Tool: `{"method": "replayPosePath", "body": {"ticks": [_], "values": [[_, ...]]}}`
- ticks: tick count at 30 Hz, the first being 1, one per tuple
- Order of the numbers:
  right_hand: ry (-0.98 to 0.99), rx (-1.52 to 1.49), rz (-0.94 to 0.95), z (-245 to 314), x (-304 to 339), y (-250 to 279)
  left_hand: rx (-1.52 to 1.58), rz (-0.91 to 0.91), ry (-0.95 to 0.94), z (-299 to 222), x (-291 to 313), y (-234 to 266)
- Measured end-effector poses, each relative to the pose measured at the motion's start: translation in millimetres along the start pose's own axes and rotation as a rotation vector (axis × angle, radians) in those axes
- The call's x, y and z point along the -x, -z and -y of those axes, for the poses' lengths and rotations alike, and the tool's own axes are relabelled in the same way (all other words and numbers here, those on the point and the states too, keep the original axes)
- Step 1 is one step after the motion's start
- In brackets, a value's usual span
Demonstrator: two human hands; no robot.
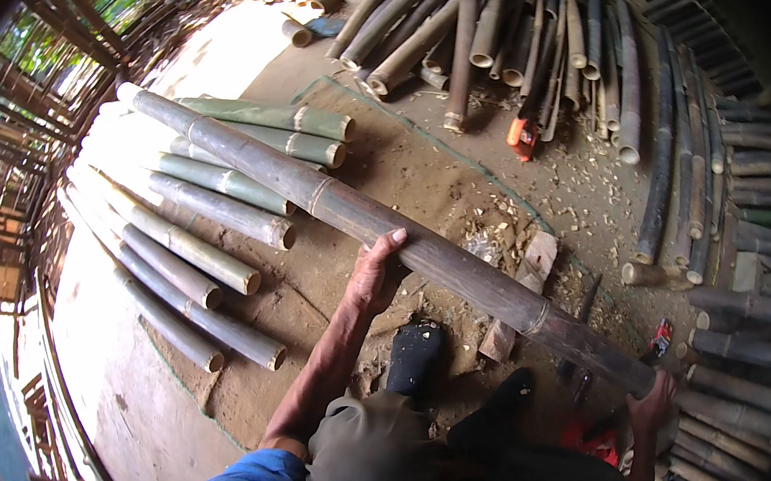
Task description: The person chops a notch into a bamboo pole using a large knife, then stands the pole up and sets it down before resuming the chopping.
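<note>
A long brown-grey bamboo pole [455,275] slants across the view from the upper left down to the lower right. My left hand [376,273] is closed round its middle from beneath, thumb on top. Near the pole's lower right end, my right hand [652,406] grips it, with some of the fingers hidden. Under the pole, on the ground, lies a pale wooden block [538,257], partly covered by it. My feet in dark footwear [415,355] are just below the pole.
Cut bamboo poles [214,216] lie fanned out on the left. More bamboo is heaped [421,44] at the far side and stacked along the right [753,343]. An orange object [522,138] lies beside the heap. Wood chips [588,196] litter the ground.
</note>
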State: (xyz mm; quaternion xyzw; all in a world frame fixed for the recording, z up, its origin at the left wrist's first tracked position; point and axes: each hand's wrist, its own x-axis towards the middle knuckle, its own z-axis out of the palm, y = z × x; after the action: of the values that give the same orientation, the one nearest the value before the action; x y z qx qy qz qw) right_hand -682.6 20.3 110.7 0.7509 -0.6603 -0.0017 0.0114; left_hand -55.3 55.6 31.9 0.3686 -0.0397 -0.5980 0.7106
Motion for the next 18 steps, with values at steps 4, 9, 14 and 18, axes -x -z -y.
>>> {"method": "replayPosePath", "body": {"ticks": [4,9,14,18], "values": [[0.188,-0.004,0.033,57.9,-54.2,0.4,-0.121,-0.193,-0.083,-26.6,-1.8,24.9],[0.439,-0.058,0.073,133.3,-110.5,-16.4,-0.362,-0.471,-0.142,-71.0,-17.1,78.5],[0.593,-0.166,0.117,193.3,-132.3,-38.1,-0.722,-0.581,-0.192,-105.1,-22.6,85.9],[0.640,-0.260,0.060,229.7,-139.2,-68.7,-1.542,-0.615,-0.383,-124.4,-18.4,73.4]]}}
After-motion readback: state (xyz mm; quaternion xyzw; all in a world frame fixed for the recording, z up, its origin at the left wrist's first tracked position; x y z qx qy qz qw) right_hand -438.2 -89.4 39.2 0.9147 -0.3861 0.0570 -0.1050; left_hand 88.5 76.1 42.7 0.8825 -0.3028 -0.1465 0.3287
